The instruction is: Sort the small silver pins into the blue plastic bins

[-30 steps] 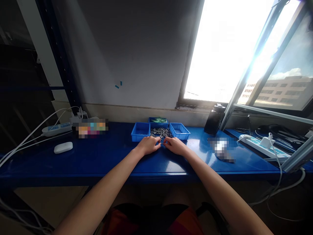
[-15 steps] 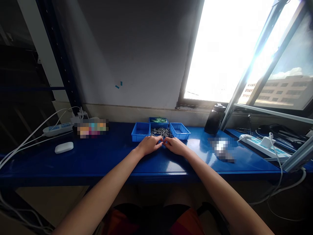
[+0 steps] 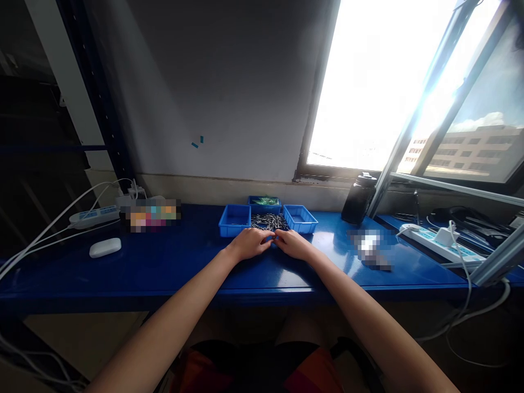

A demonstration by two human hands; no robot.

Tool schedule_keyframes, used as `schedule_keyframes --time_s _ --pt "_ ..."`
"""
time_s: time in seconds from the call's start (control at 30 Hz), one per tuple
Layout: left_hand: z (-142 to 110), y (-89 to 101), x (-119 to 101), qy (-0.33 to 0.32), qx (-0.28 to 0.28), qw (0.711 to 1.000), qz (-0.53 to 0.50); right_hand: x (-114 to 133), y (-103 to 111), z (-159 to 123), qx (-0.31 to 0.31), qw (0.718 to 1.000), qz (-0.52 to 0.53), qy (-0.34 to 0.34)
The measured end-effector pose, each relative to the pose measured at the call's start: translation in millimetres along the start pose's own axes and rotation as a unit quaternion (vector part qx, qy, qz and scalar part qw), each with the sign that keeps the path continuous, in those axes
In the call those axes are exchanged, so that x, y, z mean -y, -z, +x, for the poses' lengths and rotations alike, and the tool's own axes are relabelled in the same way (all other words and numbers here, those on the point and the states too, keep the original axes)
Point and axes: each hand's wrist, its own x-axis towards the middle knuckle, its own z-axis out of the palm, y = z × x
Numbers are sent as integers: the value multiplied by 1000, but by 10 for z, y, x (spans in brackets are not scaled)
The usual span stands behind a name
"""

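Note:
My left hand and my right hand meet fingertip to fingertip low over the blue table, just in front of a loose pile of small dark and shiny metal pieces. Both hands have their fingers curled and pinched together; anything between them is too small or hidden to make out. A blue plastic bin stands left of the pile, and a second blue bin stands to its right. Behind the pile sits a third blue bin with green, leafy-looking or plastic-like stuff in it.
A black bottle stands at the back right, with a blurred-out item in front of it. White power strips with cables lie at the right and far left. A white rounded case rests on the table at left.
The fingertips of both hands have come slightly closer and now touch or overlap. The whole view has shifted a little; the bins and pile look the same.

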Motion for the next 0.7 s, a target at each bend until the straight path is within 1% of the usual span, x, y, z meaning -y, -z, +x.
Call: schedule_keyframes --time_s 0.1,0.2,0.33,0.43,0.53,0.7 --pt "12 2 2 12 -6 1000 18 -5 0 1 -5 1000 9 -4" --pt "22 4 9 48 -6 998 39 -3 15 4 -12 1000 20 -19" --pt "21 -7 34 89 20 995 47 24 53 2 -35 999 32 -18" --pt "17 -26 45 91 44 994 41 53 66 -3 -49 998 41 -12" --pt "19 -43 33 85 55 995 22 74 61 -8 -55 997 47 -2" --pt "22 -61 0 84 61 994 -19 83 58 -12 -40 998 44 10"
